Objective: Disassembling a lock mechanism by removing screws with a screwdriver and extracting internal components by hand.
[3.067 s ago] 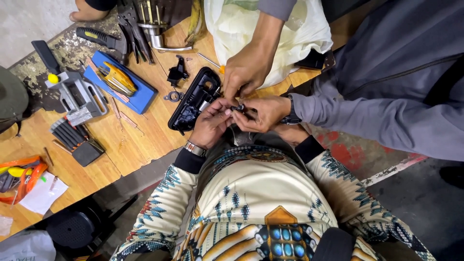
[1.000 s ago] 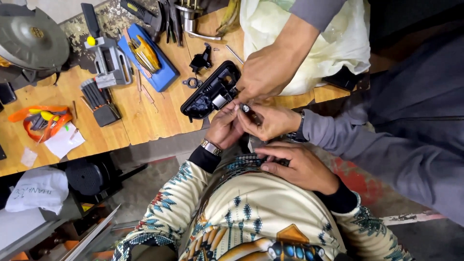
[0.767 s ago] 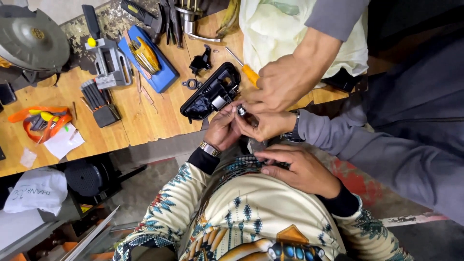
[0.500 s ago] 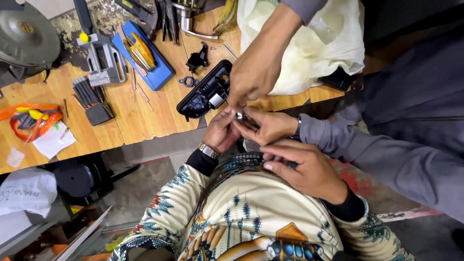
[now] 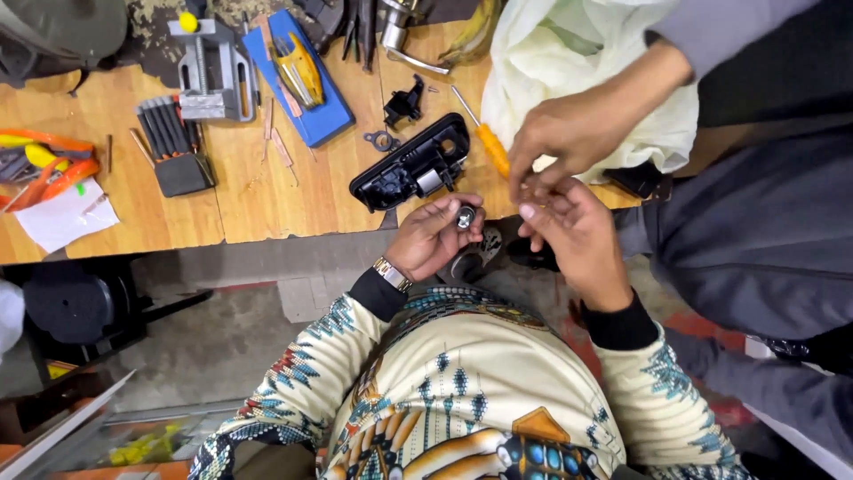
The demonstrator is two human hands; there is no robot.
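Note:
My left hand (image 5: 431, 238), with a metal watch on the wrist, holds a small silver cylindrical part (image 5: 464, 216) between its fingertips, just below the table edge. My right hand (image 5: 579, 238) is raised beside it, and its fingertips meet those of another person's hand (image 5: 573, 133) reaching in from the upper right. Whether anything small sits between those fingers is hidden. A black plastic housing (image 5: 410, 164) lies on the wooden table (image 5: 267, 200) just above my left hand.
An orange-handled screwdriver (image 5: 486, 142) lies by the housing, next to a white plastic bag (image 5: 569, 53). Further left are a blue tray with a yellow tool (image 5: 298, 76), a grey vise (image 5: 209, 67), a bit set (image 5: 169, 147) and orange pliers (image 5: 44, 164). A grey-sleeved person stands at right.
The three hands have drawn apart from one cluster. My right hand rose from my chest to the other person's fingers, and my left hand now shows the silver part.

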